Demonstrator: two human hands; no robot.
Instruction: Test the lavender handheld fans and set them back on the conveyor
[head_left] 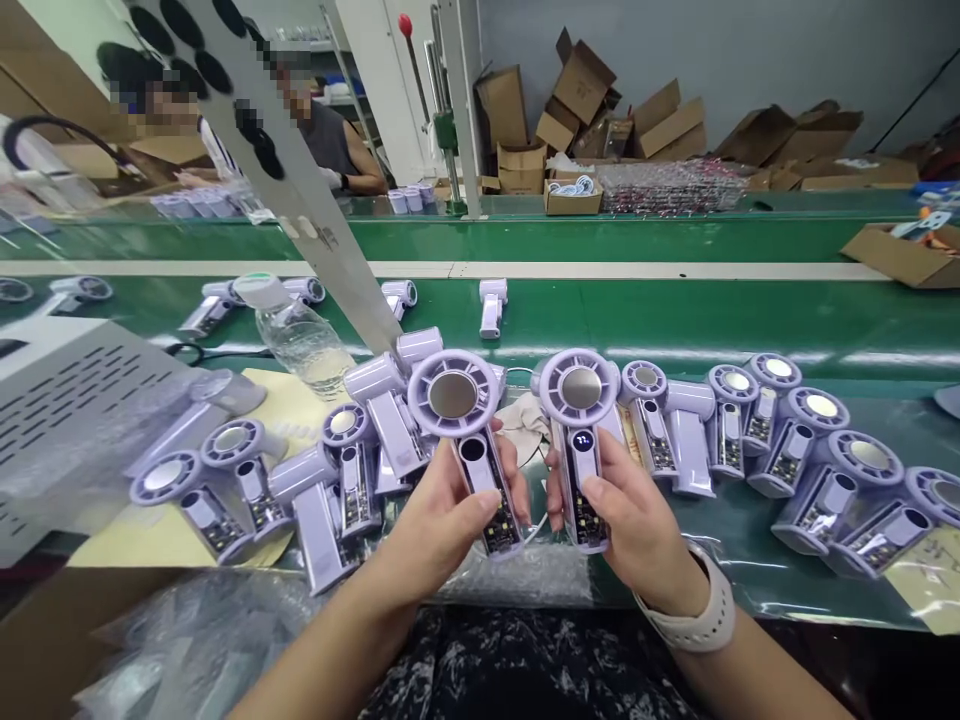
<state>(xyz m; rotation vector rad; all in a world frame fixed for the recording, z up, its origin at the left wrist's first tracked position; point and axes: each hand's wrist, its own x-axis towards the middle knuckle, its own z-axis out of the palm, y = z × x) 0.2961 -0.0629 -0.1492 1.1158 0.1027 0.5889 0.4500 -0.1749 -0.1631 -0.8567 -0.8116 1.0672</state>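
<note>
My left hand [465, 500] is closed around the handle of a lilac handheld fan [453, 392], its thumb on the exposed circuit board and its small round display dark. In my right hand [622, 495] is a second lilac handheld fan [580, 388], upright, with digits lit on its display. Both fans face me with their round silver centres and open-fronted handles, held side by side a little apart. More lilac fans [343, 424] lie to the left of my hands, and another group [816, 405] stands to the right. A thin white cable [536, 525] shows between the two handles.
A plastic bottle [296, 330] leans behind the left fans, near a grey vented metal box [82, 390]. A slanted metal post [322, 230] rises ahead. Beyond runs a green conveyor [637, 320] carrying several fans. Across it are co-workers [341, 145] and cardboard boxes [581, 85].
</note>
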